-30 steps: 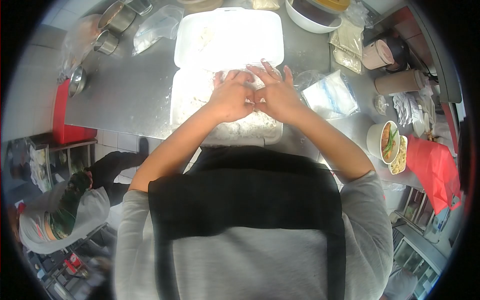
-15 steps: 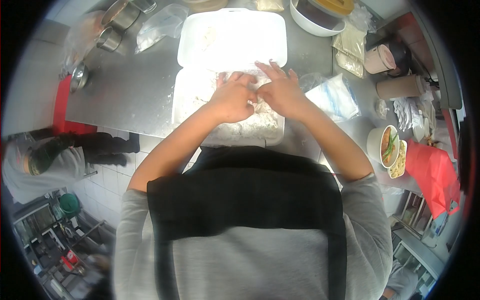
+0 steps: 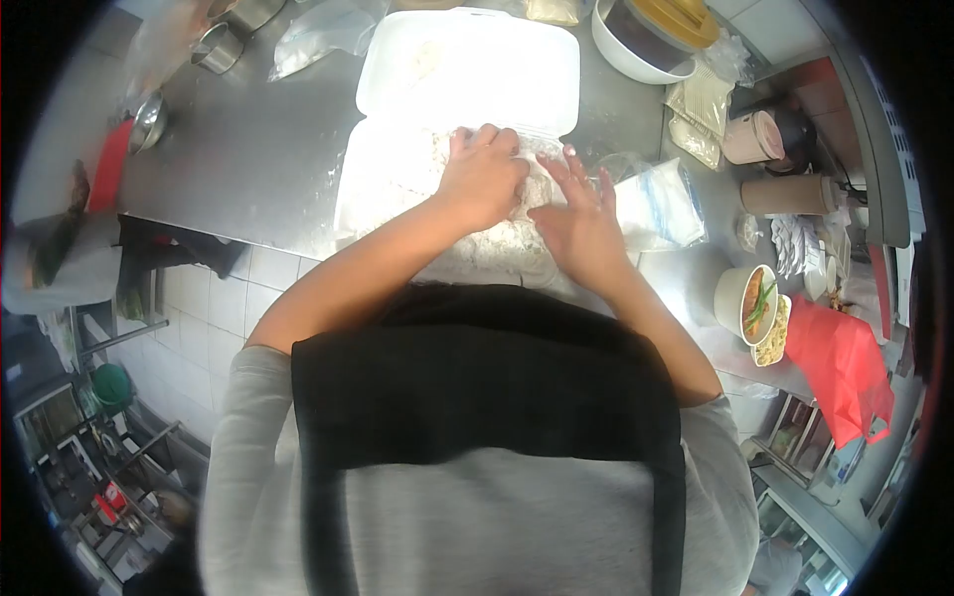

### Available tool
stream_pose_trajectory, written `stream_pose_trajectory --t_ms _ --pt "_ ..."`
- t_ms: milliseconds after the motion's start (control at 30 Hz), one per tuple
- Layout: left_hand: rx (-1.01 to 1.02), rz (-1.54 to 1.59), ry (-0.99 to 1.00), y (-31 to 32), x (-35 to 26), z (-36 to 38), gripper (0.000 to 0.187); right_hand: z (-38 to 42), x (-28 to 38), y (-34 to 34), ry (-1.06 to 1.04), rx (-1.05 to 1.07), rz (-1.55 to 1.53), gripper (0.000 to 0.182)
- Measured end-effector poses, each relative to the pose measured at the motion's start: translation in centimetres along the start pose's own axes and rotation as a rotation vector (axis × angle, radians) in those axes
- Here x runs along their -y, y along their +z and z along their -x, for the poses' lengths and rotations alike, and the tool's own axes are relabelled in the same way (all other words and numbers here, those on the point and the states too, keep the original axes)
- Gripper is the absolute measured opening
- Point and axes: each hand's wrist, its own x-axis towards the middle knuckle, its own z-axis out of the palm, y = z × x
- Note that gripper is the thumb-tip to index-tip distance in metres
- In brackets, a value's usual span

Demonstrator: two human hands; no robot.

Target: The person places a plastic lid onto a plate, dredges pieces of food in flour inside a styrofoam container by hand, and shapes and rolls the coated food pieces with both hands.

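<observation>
A white foam box [image 3: 350,199] lies open on the metal table, its lid [image 3: 477,70] folded back. White flour and coated pieces [image 3: 502,243] fill the lower half. My left hand [image 3: 484,179] is over the middle of the box with its fingers curled down at a floured piece; what the fingertips grip, if anything, is hidden. My right hand [image 3: 584,223] is at the box's right side, fingers spread and dusted with flour, nothing held between them.
Plastic bags [image 3: 661,204] lie right of the box. Further right are a bowl of food [image 3: 745,303] and a red bag [image 3: 840,372]. A white bowl [image 3: 646,65] is behind right, metal pots [image 3: 217,48] behind left. Another person [image 3: 65,253] stands at left.
My left hand has moved slightly right and up, its fingers more curled. My right hand has shifted right and down, away from the left, fingers still spread. The whole view has shifted slightly.
</observation>
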Motion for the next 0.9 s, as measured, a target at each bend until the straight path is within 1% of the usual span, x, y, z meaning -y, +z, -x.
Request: stream_pose_trajectory --t_ms 33,133,233,333,433,467,567,667,767,833,900 --pt "-0.007 0.002 0.007 0.0 0.1 0.1 0.010 0.3 0.1 0.2 -0.005 0.010 -0.003 0.006" --pt "-0.028 0.022 0.042 0.2 0.4 0.3 0.009 0.4 -0.1 -0.1 0.097 -0.065 0.028 0.015" --pt "-0.083 0.023 0.068 0.4 0.7 0.6 0.008 -0.2 -0.3 -0.4 0.141 -0.060 0.069 0.025" --pt "-0.102 0.032 0.053 0.0 0.6 0.7 0.008 -1.4 0.1 -0.8 0.191 0.026 0.097 0.034" --pt "-0.091 0.045 0.050 -0.4 0.4 0.7 0.011 -3.2 0.3 -1.5 0.141 0.125 0.217 0.040" --pt "-0.086 0.048 0.053 -0.5 0.3 0.7 0.013 -3.5 0.0 -1.3 0.119 0.110 0.222 0.040" --pt "-0.137 0.141 0.214 -0.1 1.2 1.1 0.017 -3.7 -1.0 -1.0 0.065 0.066 0.205 0.040" --pt "-0.150 0.148 0.280 -0.2 1.5 2.0 0.026 -3.3 -1.2 -1.1 0.046 0.044 0.175 0.040" --pt "-0.147 0.068 0.385 0.0 0.9 2.7 0.035 -3.5 -1.5 -0.6 0.047 0.046 0.216 0.043" --pt "-0.109 0.039 0.386 -0.2 0.4 3.3 0.037 -3.8 -2.1 -0.8 0.075 0.065 0.213 0.046" --pt "-0.099 0.004 0.392 -0.3 0.0 3.6 0.038 -3.6 -2.2 -0.7 0.089 0.038 0.117 0.046"
